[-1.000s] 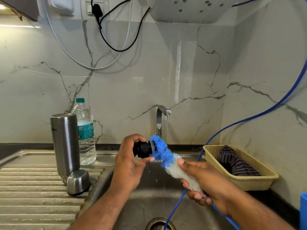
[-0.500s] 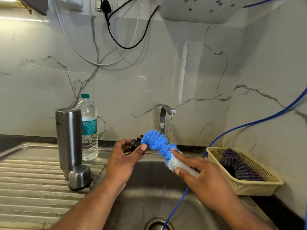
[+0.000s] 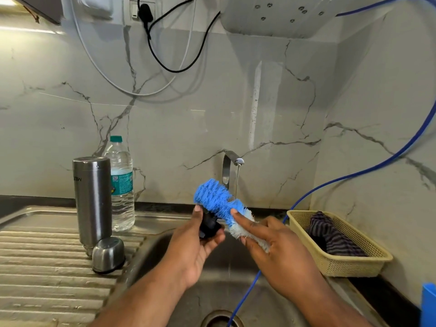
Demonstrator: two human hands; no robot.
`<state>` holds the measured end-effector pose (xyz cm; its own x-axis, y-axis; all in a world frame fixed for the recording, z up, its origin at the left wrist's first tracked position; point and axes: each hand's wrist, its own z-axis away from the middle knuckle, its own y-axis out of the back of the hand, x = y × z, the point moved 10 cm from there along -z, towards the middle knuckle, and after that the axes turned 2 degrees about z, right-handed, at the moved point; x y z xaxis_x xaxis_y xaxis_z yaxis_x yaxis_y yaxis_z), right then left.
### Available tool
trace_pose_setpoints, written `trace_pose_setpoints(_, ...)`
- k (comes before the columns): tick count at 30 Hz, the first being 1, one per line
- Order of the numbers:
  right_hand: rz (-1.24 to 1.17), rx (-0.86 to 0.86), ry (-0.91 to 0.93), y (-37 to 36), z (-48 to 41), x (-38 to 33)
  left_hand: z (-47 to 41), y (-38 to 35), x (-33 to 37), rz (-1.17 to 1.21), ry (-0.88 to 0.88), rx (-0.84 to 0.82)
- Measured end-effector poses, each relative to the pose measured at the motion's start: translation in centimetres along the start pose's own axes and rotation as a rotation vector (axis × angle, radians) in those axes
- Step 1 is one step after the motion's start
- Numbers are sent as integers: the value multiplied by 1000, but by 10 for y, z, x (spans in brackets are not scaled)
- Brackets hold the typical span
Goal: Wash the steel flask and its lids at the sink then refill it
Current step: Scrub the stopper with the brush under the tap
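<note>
Flask (image 3: 92,199), lid (image 3: 108,254), bottle (image 3: 121,185) on drainboard (image 3: 35,267)

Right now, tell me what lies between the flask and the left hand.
The steel cap on the drainboard, close beside the flask, in the head view.

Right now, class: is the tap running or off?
Running: a thin stream of water falls from the tap, behind the blue brush, towards the sink.
</note>
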<state>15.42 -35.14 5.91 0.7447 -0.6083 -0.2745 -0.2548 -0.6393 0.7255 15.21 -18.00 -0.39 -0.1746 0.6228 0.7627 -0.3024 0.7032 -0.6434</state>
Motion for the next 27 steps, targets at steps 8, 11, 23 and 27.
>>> trace_pose_setpoints(8,250,-9,131,-2,1,-29,7,-5,-5,-96,130,-54)
trace_pose_setpoints(11,259,-22,138,-1,1,-30,7,-6,-3,-18,146,-35)
trace_pose_setpoints(23,156,-30,282,4,3,-23,6,3,7,-133,187,-80)
trace_pose_setpoints(27,113,-63,340,1,5,-36,14,-1,-11,-282,221,-105)
